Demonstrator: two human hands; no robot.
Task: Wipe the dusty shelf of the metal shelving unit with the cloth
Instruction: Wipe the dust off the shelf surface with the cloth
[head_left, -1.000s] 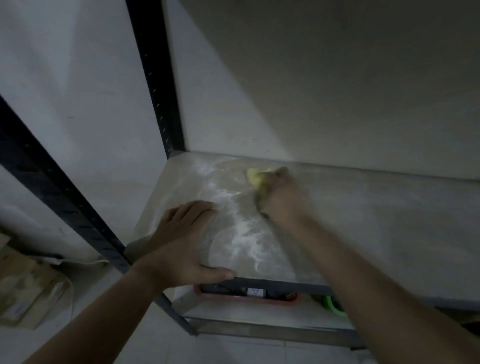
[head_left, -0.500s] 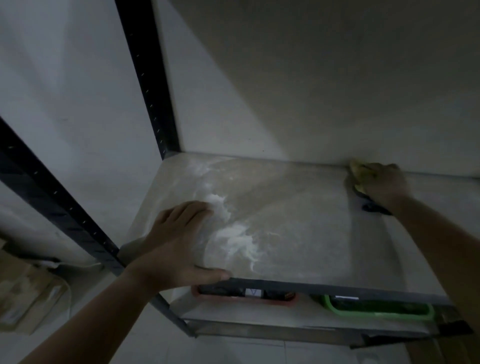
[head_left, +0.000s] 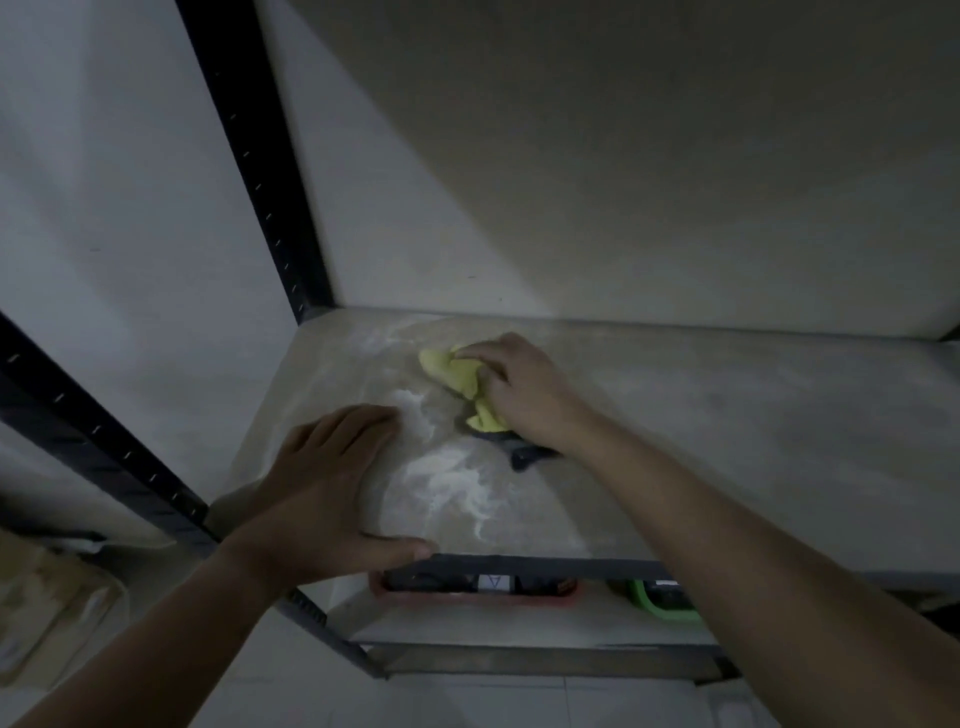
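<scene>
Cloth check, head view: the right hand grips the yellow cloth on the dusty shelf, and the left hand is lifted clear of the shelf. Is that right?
Not quite. The head view shows the left hand resting flat on the shelf near its front left corner, not lifted clear. The rest holds: the right hand grips the yellow cloth on the dusty shelf.

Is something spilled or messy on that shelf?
Yes. A streaky white powder patch lies on the shelf, beside the left hand pressed flat there. It looks smeared, not wiped away yet. The right hand grips the yellow cloth just behind it.
</scene>
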